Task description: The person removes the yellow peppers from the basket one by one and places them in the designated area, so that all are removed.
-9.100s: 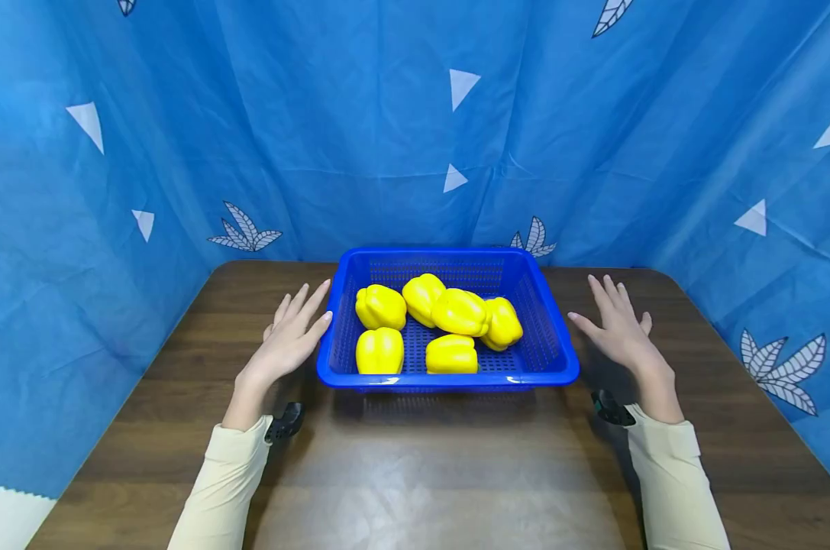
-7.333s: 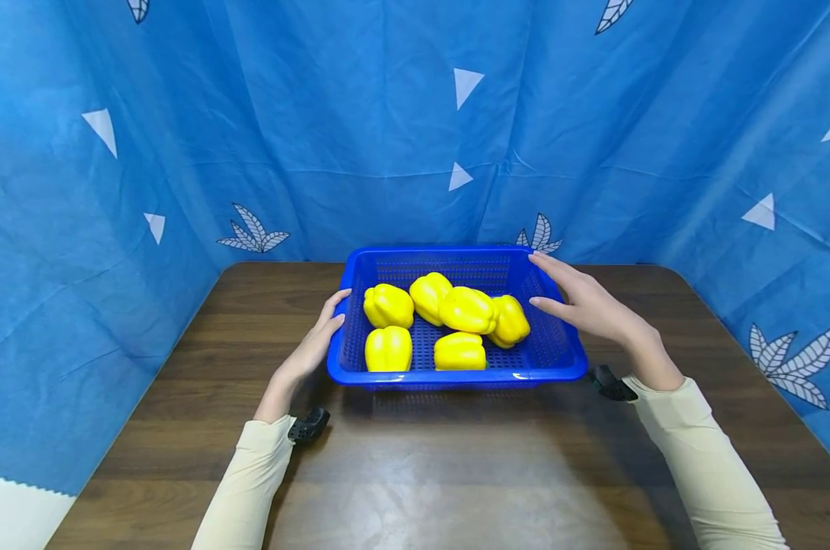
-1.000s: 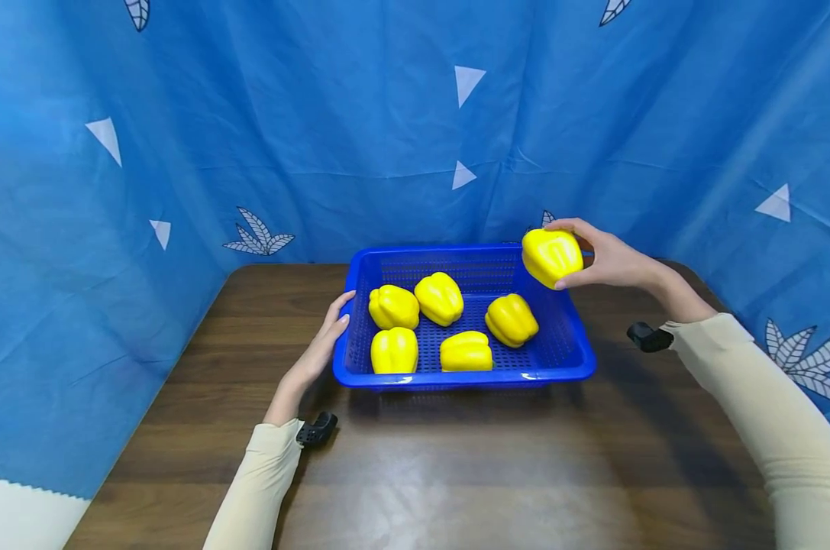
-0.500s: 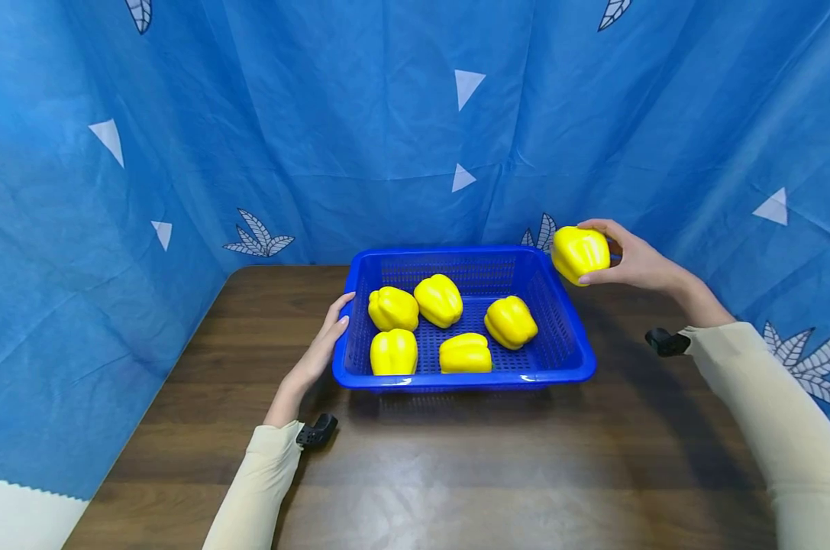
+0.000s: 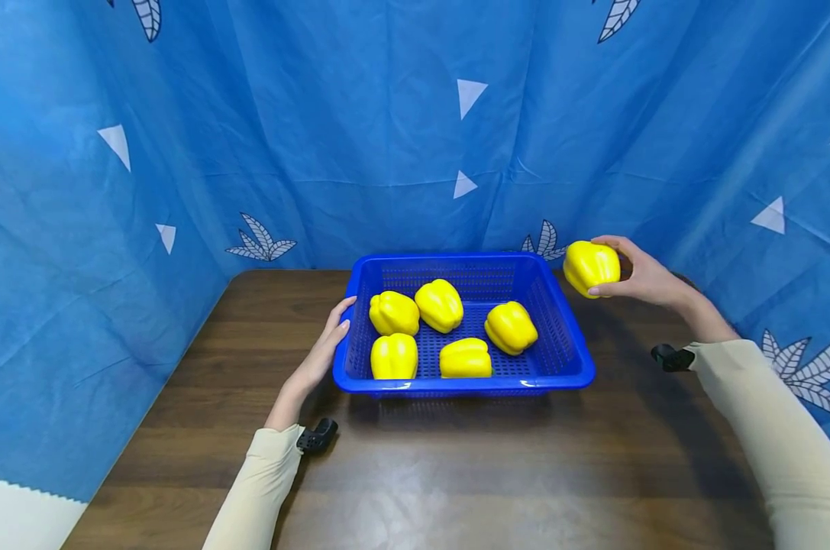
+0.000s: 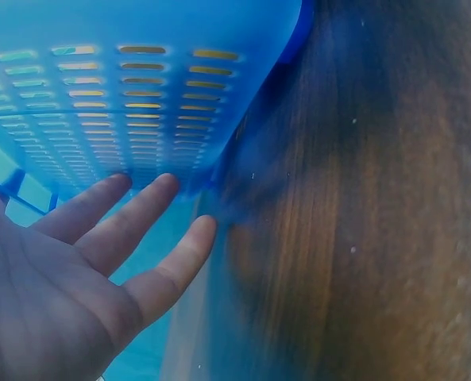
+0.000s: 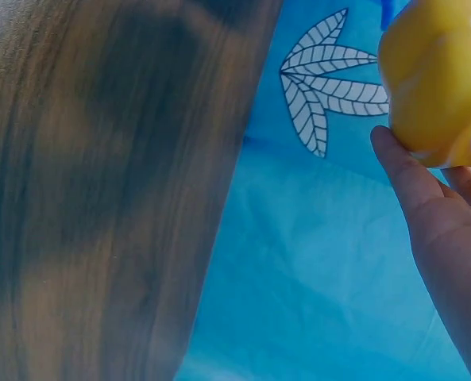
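A yellow bell pepper (image 5: 591, 269) is raised past the right rim of the blue plastic basket (image 5: 466, 384), held between the thumb and fingers of my right hand (image 5: 637, 275). In the right wrist view, the pepper (image 7: 438, 83) fills the upper right corner, with my thumb and fingers at its lower side. My left hand (image 5: 316, 359) rests against the basket's left rim, thumb and index fingertip on the edge. The left wrist view has the fingers (image 6: 132, 226) fairly straight beside the slotted basket wall (image 6: 140, 87). Inside the basket lie several more yellow bell peppers (image 5: 394, 357), spaced apart on the right.
The basket stands toward the back of a brown wooden table (image 5: 449, 473). A blue curtain (image 5: 387, 130) with white leaves and triangles hangs close behind the table and along both sides. Table surface shows in front of the basket and to its left and right.
My right hand, first beside the basket, reached in, lifted out the top bell pepper and carried it right, past the rim. My left hand moved onto the left rim and has stayed there.
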The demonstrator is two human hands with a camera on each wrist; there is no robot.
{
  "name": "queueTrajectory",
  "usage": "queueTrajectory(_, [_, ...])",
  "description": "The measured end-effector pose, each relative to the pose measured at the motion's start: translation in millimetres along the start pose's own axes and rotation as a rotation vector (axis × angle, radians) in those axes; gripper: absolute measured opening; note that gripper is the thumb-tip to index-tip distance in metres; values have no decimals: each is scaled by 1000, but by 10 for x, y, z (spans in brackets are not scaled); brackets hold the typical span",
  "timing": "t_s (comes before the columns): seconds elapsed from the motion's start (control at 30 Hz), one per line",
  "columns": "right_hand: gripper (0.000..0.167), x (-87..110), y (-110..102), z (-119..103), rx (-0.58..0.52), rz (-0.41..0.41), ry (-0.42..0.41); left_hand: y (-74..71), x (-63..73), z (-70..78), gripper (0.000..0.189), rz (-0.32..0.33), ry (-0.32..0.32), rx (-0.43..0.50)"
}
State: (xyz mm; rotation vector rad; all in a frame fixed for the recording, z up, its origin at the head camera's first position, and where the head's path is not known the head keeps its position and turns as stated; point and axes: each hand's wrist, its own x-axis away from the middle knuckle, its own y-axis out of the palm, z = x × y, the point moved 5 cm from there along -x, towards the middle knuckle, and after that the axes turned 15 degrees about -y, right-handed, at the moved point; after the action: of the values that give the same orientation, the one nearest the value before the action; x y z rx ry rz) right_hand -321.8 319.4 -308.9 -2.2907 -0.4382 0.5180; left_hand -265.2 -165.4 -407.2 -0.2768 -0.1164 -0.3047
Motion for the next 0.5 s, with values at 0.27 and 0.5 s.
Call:
queueTrajectory(0.27, [84,22,65,150,-8,-35,48,-3,27,5,52,8,-2,6])
queueTrajectory(0.5, [86,65,162,308,-21,-56,56,11,22,8,51,5,12,7])
